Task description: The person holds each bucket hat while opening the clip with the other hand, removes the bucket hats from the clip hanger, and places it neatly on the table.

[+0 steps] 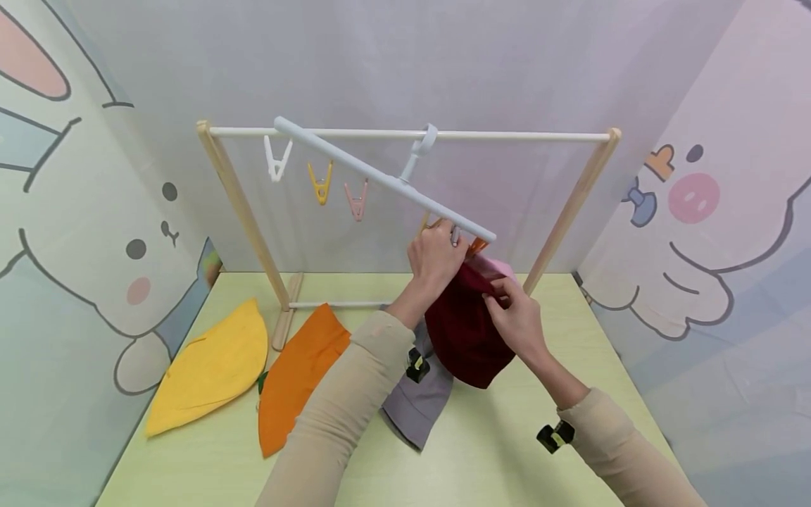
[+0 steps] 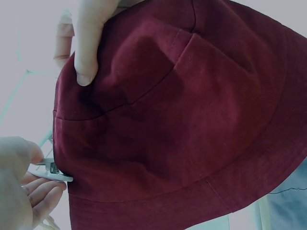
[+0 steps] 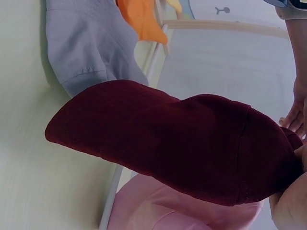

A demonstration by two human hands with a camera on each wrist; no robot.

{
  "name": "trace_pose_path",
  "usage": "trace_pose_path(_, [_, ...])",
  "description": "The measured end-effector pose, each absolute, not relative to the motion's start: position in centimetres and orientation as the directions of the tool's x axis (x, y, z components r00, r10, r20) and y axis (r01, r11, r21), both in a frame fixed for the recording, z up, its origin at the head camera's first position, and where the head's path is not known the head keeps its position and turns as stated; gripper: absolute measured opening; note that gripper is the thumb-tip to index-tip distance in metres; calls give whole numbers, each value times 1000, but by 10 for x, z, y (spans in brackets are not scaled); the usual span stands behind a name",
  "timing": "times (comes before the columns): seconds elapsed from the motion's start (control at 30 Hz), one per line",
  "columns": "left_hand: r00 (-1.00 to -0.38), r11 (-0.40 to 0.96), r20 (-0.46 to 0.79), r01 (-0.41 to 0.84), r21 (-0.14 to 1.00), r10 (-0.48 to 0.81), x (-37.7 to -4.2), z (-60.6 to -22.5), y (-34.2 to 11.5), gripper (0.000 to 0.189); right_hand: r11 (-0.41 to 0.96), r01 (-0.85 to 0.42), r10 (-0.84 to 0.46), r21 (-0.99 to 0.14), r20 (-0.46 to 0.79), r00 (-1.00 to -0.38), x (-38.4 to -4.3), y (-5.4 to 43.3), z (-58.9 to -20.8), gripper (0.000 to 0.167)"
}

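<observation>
A maroon bucket hat (image 1: 469, 331) hangs below the right end of a pale hanger bar (image 1: 386, 179), held up between both hands. My left hand (image 1: 437, 253) pinches a grey-white clothespin (image 2: 50, 167), whose tips are at the hat's edge in the left wrist view. My right hand (image 1: 519, 320) pinches the hat's fabric between thumb and fingers. Behind the maroon hat is a pink hat (image 3: 177, 206), with an orange clothespin (image 1: 477, 246) above it at the bar's end.
The hanger hooks over a white rod (image 1: 519, 136) of a wooden-legged rack. White (image 1: 276, 162), yellow (image 1: 321, 189) and pink (image 1: 357, 203) clothespins hang along its left half. Yellow (image 1: 212, 370), orange (image 1: 298, 384) and grey (image 1: 421, 401) hats lie on the table (image 1: 507, 451).
</observation>
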State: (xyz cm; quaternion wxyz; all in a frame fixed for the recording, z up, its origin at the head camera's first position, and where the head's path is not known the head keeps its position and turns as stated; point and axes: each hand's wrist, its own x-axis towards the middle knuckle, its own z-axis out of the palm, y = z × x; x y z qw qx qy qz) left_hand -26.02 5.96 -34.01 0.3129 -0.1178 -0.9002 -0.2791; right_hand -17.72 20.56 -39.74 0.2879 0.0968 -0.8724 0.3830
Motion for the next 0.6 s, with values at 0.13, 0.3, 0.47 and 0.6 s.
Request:
trace_pose_path(0.13, [-769,809,638,400,430,42,-261,-340,59,9,698,-382,45,-606,570,-820,-176,207,-397,12])
trace_pose_path(0.3, [-763,803,645,407,435,38,-261,-340,59,6,712,-371,41,-596,563,-825,-175,209,-398,11])
trace_pose_path(0.47, [-761,789,648,417,450,32,-261,-341,60,6,723,-351,34,-595,539,-842,-174,214,-400,11])
trace_pose_path(0.6, [-761,772,648,428,470,28,-260,-341,61,8,722,-333,34,-607,512,-858,-173,218,-400,11])
